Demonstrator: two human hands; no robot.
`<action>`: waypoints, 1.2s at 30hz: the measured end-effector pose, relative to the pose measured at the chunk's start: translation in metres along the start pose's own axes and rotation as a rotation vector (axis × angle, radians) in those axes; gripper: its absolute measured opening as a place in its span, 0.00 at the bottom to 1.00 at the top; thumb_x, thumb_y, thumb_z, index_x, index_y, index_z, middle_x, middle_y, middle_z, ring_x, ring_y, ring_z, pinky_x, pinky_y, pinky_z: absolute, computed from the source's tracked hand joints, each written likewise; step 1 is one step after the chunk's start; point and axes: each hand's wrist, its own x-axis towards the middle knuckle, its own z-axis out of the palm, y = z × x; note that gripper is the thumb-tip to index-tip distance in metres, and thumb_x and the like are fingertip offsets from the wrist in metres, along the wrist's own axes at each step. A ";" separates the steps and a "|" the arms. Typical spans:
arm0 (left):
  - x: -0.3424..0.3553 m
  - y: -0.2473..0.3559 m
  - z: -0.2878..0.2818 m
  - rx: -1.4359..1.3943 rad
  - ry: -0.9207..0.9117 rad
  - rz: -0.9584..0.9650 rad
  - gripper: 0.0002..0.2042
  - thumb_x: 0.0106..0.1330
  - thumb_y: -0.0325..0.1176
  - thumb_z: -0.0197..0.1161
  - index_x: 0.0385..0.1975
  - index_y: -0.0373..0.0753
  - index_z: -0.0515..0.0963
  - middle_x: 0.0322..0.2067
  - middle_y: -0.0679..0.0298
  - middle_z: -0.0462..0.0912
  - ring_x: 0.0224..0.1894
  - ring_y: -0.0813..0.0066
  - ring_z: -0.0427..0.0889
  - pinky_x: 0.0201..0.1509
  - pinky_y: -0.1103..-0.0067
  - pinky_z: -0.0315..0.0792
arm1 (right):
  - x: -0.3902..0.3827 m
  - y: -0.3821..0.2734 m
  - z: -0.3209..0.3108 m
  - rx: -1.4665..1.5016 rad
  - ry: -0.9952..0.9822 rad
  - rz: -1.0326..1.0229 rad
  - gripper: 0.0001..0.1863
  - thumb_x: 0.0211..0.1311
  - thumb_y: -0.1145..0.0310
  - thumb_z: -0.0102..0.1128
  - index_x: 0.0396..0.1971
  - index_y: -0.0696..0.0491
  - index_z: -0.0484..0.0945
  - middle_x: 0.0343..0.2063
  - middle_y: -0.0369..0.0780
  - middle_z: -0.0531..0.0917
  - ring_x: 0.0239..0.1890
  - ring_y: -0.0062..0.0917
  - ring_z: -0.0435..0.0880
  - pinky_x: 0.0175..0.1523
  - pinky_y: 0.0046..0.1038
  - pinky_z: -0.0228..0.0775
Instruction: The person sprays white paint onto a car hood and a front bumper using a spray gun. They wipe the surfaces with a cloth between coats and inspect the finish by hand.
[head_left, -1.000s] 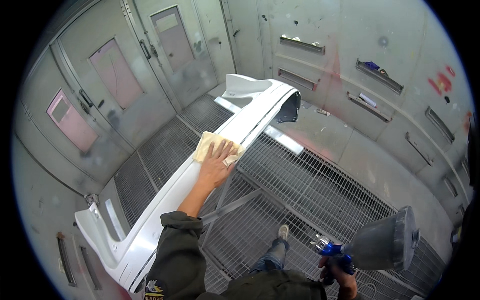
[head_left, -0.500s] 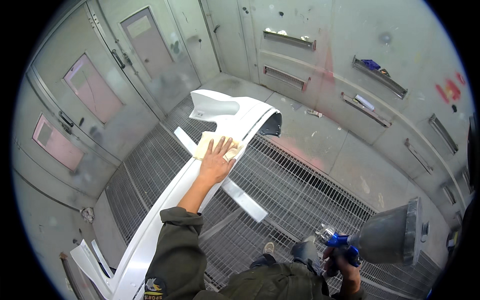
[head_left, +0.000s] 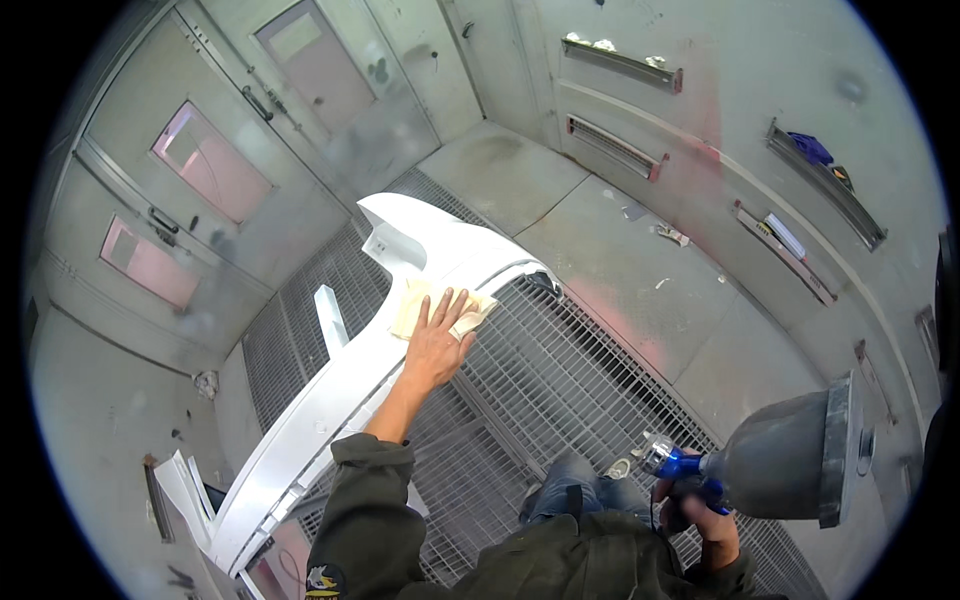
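Observation:
My left hand (head_left: 437,345) lies spread open on a folded cream cloth (head_left: 410,303), pressing it onto a long white car bumper (head_left: 295,435) near its curved far end. The bumper stretches diagonally from the lower left to the upper middle over a metal support (head_left: 330,320). At the lower right, my right hand (head_left: 695,515) is closed round a blue-and-silver spray gun (head_left: 670,460) with a large dark grey cup (head_left: 775,455) attached, held apart from the bumper. The cup and gun body hide part of that hand's fingers.
Underfoot is a metal grate floor (head_left: 520,365), bordered by solid panels (head_left: 510,185). Doors with pinkish windows (head_left: 210,160) form the left wall. The right wall carries narrow ledges (head_left: 830,190) with small items on them.
My left hand and cloth have travelled along the bumper toward its curved far end. My body and legs have shifted that way too, while my right hand still holds the gun.

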 end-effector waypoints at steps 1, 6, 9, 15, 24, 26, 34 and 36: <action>0.011 0.004 0.004 0.003 0.007 -0.014 0.24 0.72 0.47 0.44 0.66 0.50 0.63 0.71 0.68 0.51 0.73 0.66 0.46 0.76 0.61 0.38 | 0.011 -0.009 -0.013 0.010 0.005 0.000 0.36 0.58 0.70 0.60 0.65 0.58 0.57 0.41 0.49 0.78 0.41 0.31 0.79 0.36 0.29 0.77; 0.077 0.023 0.005 -0.036 -0.062 -0.050 0.23 0.72 0.47 0.44 0.65 0.49 0.63 0.71 0.67 0.51 0.73 0.64 0.46 0.76 0.61 0.38 | 0.078 -0.036 -0.072 0.072 0.041 -0.015 0.35 0.58 0.68 0.62 0.64 0.60 0.58 0.41 0.49 0.78 0.41 0.31 0.79 0.34 0.29 0.78; 0.123 0.035 0.005 0.109 -0.313 -0.053 0.23 0.73 0.48 0.42 0.61 0.45 0.70 0.71 0.66 0.51 0.73 0.65 0.45 0.76 0.62 0.37 | 0.131 -0.053 -0.097 0.037 0.068 -0.002 0.35 0.58 0.67 0.62 0.64 0.59 0.58 0.41 0.49 0.77 0.40 0.32 0.79 0.35 0.29 0.78; 0.195 0.040 0.045 -0.066 -0.346 -0.049 0.26 0.74 0.48 0.37 0.45 0.37 0.82 0.68 0.61 0.60 0.72 0.62 0.51 0.75 0.60 0.39 | 0.249 -0.086 -0.132 0.050 -0.030 0.028 0.33 0.60 0.67 0.60 0.62 0.60 0.59 0.41 0.48 0.78 0.41 0.31 0.79 0.36 0.28 0.78; 0.212 -0.038 0.024 -0.128 -0.299 -0.336 0.26 0.73 0.47 0.40 0.34 0.35 0.85 0.69 0.60 0.57 0.72 0.62 0.51 0.74 0.61 0.42 | 0.424 -0.143 -0.157 0.067 -0.215 0.121 0.33 0.60 0.66 0.61 0.62 0.62 0.59 0.41 0.46 0.78 0.41 0.29 0.78 0.37 0.27 0.78; 0.228 -0.053 0.015 -0.104 -0.395 -0.472 0.27 0.73 0.47 0.40 0.34 0.34 0.85 0.69 0.60 0.57 0.72 0.61 0.51 0.74 0.61 0.42 | 0.468 -0.150 -0.166 0.063 -0.270 0.149 0.34 0.60 0.66 0.61 0.63 0.62 0.58 0.40 0.46 0.78 0.41 0.29 0.78 0.37 0.27 0.78; 0.294 -0.073 0.067 -0.087 -0.472 -0.822 0.27 0.72 0.48 0.40 0.32 0.34 0.86 0.68 0.58 0.58 0.71 0.59 0.52 0.74 0.61 0.41 | 0.659 -0.174 -0.215 -0.038 -0.590 0.402 0.35 0.60 0.65 0.62 0.64 0.58 0.57 0.41 0.46 0.77 0.41 0.29 0.77 0.37 0.26 0.77; 0.330 -0.071 0.086 -0.112 -0.605 -0.828 0.25 0.72 0.48 0.40 0.41 0.37 0.84 0.69 0.60 0.58 0.72 0.61 0.51 0.75 0.61 0.39 | 0.702 -0.184 -0.219 -0.088 -0.574 0.444 0.33 0.58 0.60 0.64 0.58 0.60 0.63 0.38 0.46 0.78 0.38 0.30 0.80 0.32 0.27 0.79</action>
